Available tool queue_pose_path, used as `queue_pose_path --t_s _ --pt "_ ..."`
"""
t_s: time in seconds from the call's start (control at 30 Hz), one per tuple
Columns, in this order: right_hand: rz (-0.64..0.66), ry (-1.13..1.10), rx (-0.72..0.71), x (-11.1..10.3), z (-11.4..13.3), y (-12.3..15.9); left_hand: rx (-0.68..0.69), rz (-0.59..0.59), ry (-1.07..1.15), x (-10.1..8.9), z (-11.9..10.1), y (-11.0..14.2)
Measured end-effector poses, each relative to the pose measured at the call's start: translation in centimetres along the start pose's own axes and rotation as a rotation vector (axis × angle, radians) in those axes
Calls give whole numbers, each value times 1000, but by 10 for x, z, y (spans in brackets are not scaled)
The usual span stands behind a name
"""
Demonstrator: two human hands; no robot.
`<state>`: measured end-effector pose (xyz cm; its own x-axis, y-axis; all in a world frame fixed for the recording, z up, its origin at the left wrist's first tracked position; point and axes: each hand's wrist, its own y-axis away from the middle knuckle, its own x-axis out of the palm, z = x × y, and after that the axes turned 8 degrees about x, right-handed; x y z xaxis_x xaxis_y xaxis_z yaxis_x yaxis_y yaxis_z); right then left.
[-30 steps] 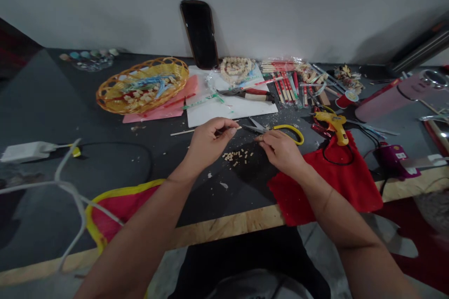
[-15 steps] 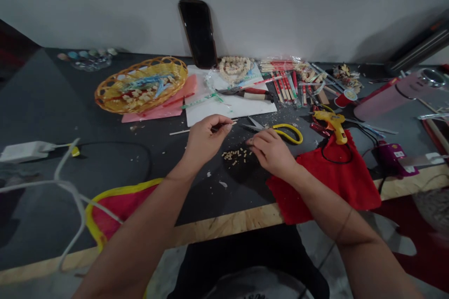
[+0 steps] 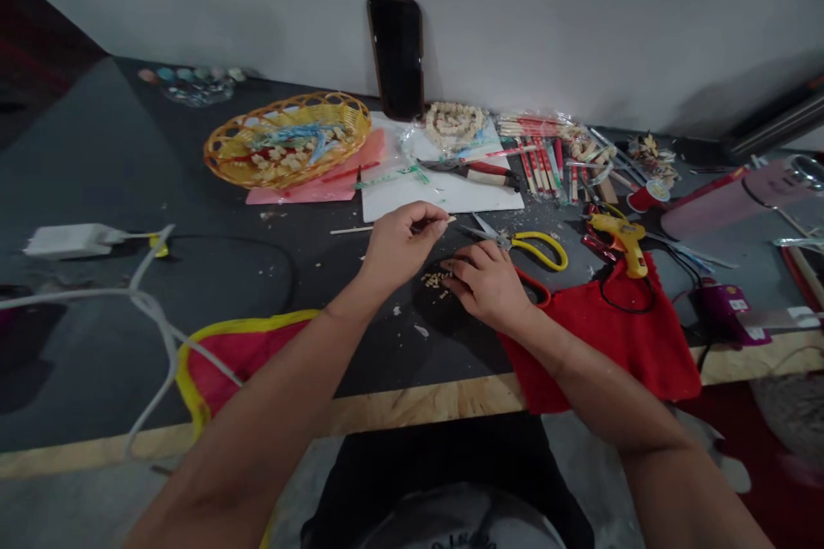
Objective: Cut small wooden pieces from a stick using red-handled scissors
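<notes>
My left hand (image 3: 405, 244) is closed in a pinch on a thin wooden stick (image 3: 351, 231), which passes behind the fingers and shows a pale tip by the thumb. Just to the right, my right hand (image 3: 486, 283) reaches down over a small pile of cut wooden bits (image 3: 434, 280). Its thumb and forefinger look slightly apart at the pile, and part of the pile is hidden under them. Scissors (image 3: 541, 249) with a yellow and a red handle lie behind my right hand, blades toward the left hand.
Behind are a wicker basket (image 3: 222, 167), pliers (image 3: 476, 172), white paper (image 3: 386, 204) and a phone (image 3: 397, 56) against the wall. On the right lie a glue gun (image 3: 621, 238), red cloth (image 3: 618, 334) and pink bottle (image 3: 727, 206). White cables (image 3: 151, 300) cross the left side.
My right hand has moved left and down onto the wooden bits, covering some of them. My left hand keeps its pinch on the stick. The whole view has shifted slightly.
</notes>
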<state>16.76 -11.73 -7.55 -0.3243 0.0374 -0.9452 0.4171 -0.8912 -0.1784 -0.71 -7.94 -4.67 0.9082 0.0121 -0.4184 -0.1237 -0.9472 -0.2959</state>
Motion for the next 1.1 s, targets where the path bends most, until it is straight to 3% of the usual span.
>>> queue_pose_path --t_s 0.3,0.77,1.1 --pt "50 33 -115 1 5 4 26 2 -10 -1 -1 1" --pt "-12 -52 -69 -2 -4 5 25 1 0 -2 -2 1" --pt "29 16 -75 5 4 3 31 9 -2 -2 -2 1"
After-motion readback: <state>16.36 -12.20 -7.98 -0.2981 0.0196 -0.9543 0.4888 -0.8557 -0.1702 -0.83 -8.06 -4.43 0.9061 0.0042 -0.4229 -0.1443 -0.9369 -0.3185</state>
